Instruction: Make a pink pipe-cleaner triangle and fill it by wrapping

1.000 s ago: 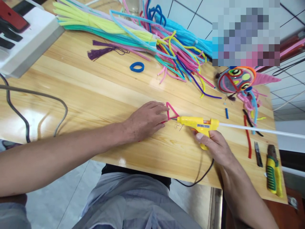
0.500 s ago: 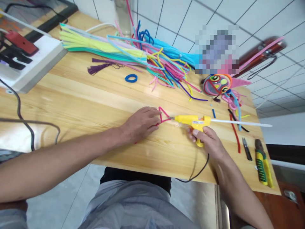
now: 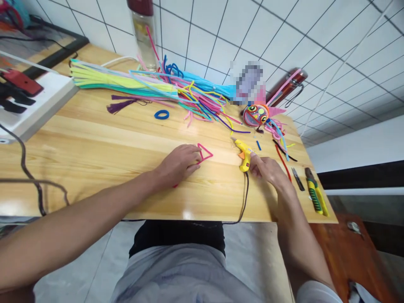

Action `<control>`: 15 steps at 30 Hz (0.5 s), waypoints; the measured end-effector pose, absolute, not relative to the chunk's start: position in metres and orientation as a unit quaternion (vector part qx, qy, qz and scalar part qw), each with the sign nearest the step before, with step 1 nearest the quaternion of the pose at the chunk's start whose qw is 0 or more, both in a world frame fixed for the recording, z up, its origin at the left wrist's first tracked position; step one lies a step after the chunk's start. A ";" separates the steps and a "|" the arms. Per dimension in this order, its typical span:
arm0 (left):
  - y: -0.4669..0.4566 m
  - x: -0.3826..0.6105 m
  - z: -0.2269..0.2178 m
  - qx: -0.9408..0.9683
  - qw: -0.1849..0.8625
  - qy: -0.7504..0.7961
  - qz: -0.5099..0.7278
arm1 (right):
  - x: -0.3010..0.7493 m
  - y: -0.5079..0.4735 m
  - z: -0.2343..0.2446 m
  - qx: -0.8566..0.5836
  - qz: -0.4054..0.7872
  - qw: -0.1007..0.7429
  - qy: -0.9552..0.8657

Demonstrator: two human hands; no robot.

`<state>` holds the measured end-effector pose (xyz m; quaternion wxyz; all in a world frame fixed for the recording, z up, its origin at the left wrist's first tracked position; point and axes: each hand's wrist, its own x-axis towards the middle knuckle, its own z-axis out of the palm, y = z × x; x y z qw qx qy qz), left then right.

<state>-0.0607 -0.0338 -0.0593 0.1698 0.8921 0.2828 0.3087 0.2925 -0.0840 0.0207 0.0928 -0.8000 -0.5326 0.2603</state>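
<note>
My left hand rests on the table with its fingers closed on a pink pipe cleaner. The pipe cleaner is bent into a triangle that sticks out to the right of my fingertips. To the right, my right hand grips a yellow hot glue gun by its rear side. The gun's nozzle points up and left, apart from the triangle, and its black cord runs down over the table's front edge. My right fingers are partly hidden behind the thumb and the gun.
Bundled pipe cleaners lie along the back, near a purple tassel and a blue ring. A decorated face ornament stands back right. Pliers and small snips lie right. A white power strip sits left.
The glue gun has moved off the pink triangle to the right, and its nozzle has turned from pointing left to up-left. My left hand stays on the pipe cleaner. The camera view has shifted.
</note>
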 end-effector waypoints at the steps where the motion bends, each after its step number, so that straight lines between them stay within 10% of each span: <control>1: -0.034 -0.061 -0.058 0.894 0.171 0.281 0.305 | 0.291 -0.088 0.025 -0.813 0.224 0.066 -0.534; 15: -0.024 -0.062 -0.061 0.901 0.160 0.308 0.259 | 0.179 -0.026 0.011 -0.485 0.206 0.168 -0.833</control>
